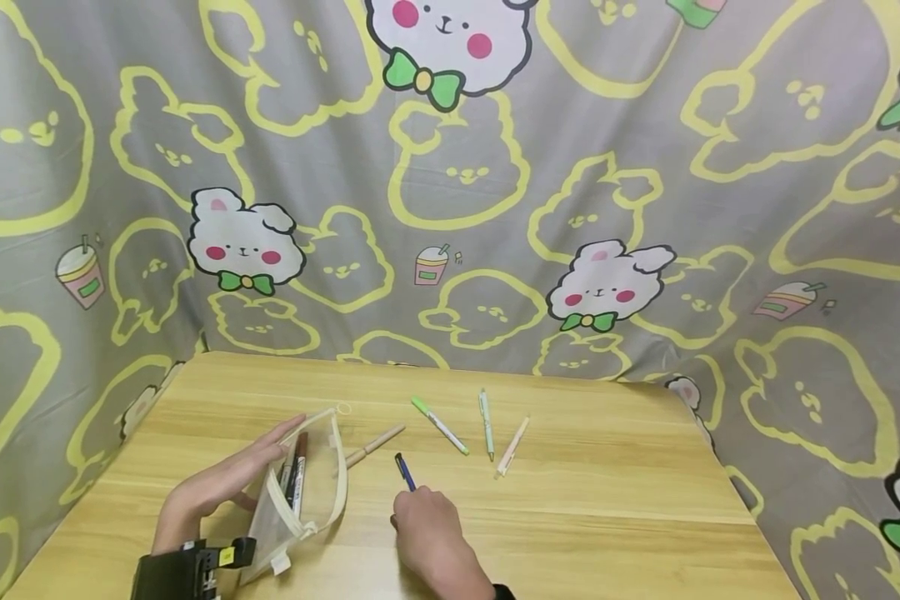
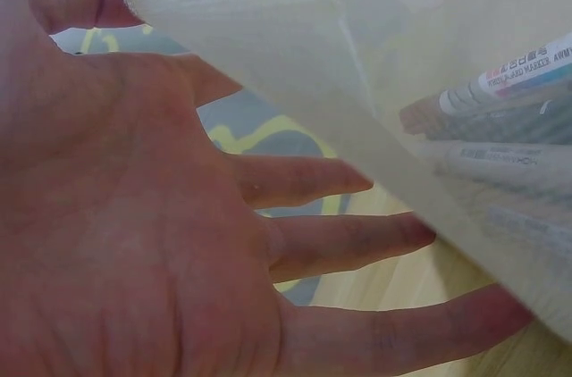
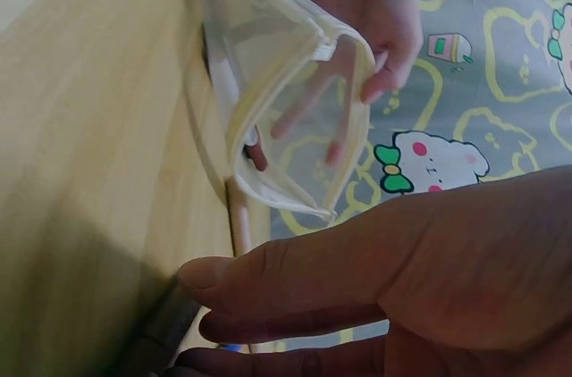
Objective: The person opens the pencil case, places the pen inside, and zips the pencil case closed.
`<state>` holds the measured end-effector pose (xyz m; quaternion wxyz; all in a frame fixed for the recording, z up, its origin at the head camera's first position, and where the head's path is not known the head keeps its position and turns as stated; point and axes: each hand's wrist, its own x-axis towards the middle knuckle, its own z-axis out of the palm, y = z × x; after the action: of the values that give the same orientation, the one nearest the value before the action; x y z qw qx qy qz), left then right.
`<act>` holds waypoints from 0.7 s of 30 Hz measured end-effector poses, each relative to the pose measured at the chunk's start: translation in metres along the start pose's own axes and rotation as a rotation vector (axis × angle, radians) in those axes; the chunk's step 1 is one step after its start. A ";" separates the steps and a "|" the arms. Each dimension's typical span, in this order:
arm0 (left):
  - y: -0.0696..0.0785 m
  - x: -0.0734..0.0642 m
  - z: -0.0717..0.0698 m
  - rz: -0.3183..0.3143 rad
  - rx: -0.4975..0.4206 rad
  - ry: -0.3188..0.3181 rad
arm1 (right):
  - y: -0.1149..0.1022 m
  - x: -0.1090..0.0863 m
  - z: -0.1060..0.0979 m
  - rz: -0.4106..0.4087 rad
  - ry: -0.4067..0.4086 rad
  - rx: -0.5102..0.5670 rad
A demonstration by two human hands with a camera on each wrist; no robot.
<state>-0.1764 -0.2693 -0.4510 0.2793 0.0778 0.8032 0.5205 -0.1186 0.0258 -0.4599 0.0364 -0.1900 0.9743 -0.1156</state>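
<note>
A see-through mesh pouch (image 1: 330, 467) with a cream zipper gapes toward the right. Several pens and markers (image 1: 297, 475) lie inside; one is a whiteboard marker (image 2: 536, 69). My left hand (image 1: 232, 479) supports the pouch from its left, with straight, spread fingers (image 2: 357, 238) against the outside. Its thumb (image 3: 384, 82) lies at the rim. My right hand (image 1: 435, 533) grips a blue pen (image 1: 405, 473) close over the tabletop, the dark end pointing away from me. Most of that pen is hidden by my fingers. Between the pouch and this hand lies a tan pen (image 1: 375, 446).
A green-capped marker (image 1: 441, 425), a mint pen (image 1: 486, 423) and a pale peach pen (image 1: 512, 447) lie farther back on the wooden table (image 1: 607, 500). Patterned grey cloth (image 1: 480, 250) hangs behind the table and along its sides.
</note>
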 end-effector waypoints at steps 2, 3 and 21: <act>0.000 0.000 0.000 -0.001 0.000 0.000 | -0.002 0.000 0.003 -0.002 -0.002 -0.023; 0.000 0.000 0.000 -0.001 0.000 -0.001 | -0.003 0.000 0.004 -0.001 -0.005 -0.030; 0.002 0.001 -0.002 -0.013 -0.002 0.007 | -0.013 -0.003 0.007 0.008 -0.092 -0.089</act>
<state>-0.1786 -0.2692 -0.4489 0.2799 0.0704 0.8040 0.5199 -0.1105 0.0131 -0.4638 0.0734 -0.1927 0.9765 -0.0631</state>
